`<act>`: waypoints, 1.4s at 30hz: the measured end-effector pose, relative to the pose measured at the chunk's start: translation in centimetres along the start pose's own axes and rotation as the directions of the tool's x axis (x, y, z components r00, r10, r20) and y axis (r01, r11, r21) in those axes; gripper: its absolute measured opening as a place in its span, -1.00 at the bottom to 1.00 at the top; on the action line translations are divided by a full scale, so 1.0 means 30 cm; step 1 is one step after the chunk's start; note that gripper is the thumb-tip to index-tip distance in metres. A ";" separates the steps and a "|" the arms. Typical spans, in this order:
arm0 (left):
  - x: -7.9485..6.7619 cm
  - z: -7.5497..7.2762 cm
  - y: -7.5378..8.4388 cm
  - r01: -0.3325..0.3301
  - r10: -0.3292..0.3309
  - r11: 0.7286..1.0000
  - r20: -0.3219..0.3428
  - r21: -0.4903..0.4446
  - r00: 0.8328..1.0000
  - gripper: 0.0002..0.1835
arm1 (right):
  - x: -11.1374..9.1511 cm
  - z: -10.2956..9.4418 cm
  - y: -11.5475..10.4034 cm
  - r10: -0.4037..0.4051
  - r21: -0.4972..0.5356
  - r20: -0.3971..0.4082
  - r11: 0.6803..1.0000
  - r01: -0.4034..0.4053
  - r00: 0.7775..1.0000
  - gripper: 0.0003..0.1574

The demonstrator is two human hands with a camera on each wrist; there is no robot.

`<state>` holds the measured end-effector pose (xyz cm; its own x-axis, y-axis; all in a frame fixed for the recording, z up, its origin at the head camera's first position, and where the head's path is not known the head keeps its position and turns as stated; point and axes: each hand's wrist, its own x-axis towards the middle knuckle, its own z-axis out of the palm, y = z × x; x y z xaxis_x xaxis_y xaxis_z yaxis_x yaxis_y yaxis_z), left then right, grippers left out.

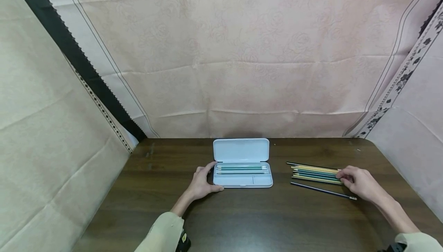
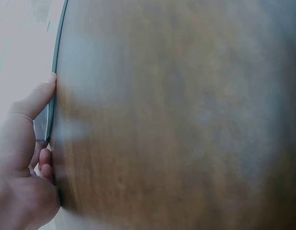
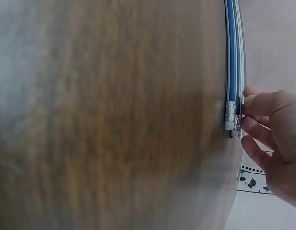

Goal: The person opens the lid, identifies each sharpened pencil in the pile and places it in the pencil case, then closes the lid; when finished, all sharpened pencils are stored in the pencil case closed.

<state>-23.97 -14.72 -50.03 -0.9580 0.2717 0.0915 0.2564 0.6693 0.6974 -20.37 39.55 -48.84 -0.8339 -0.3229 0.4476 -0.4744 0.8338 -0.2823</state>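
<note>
A light blue pencil case (image 1: 243, 182) lies with its lid (image 1: 241, 150) raised. Inside, several pale and green pencils (image 1: 241, 168) lie along the back of the tray. My left hand (image 1: 204, 182) holds the case by its left end, thumb at the front edge and fingers at the back corner. On the right lies a row of yellow, green and dark pencils (image 1: 311, 172). My right hand (image 1: 360, 182) pinches at their eraser ends; which of them it grips I cannot tell. In the right wrist view, metal ferrules (image 3: 230, 111) show beside the fingertips (image 3: 248, 108).
One dark blue pencil (image 1: 322, 191) lies apart, in front of the row. Everything stands on a brown wooden table (image 1: 249, 221). Patterned pale cloth (image 1: 242, 71) hangs behind the table, with more cloth at both sides.
</note>
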 end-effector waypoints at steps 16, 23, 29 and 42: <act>-0.003 0.000 0.004 0.015 -0.015 1.000 0.010 -0.001 1.000 0.00 | 0.007 0.011 0.012 -0.081 -0.004 -0.037 0.997 0.081 0.996 -0.56; -0.002 0.005 -0.003 0.002 -0.002 1.000 0.007 -0.007 1.000 0.00 | 0.008 0.011 0.009 -0.070 0.012 -0.005 0.997 0.070 0.998 -0.56; -0.002 0.004 -0.001 -0.004 0.004 1.000 0.009 -0.003 1.000 0.00 | 0.010 0.012 0.011 -0.061 0.005 0.021 0.998 0.061 0.998 -0.55; 0.003 0.003 0.000 0.007 -0.007 1.000 0.003 0.001 1.000 0.01 | 0.017 0.011 0.010 -0.016 0.009 0.092 1.000 0.016 0.996 -0.59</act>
<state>-24.03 -14.64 -50.09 -0.9593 0.2694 0.0842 0.2500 0.6721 0.6970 -21.02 39.48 -48.99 -0.8484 -0.3763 0.3723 -0.4898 0.8248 -0.2825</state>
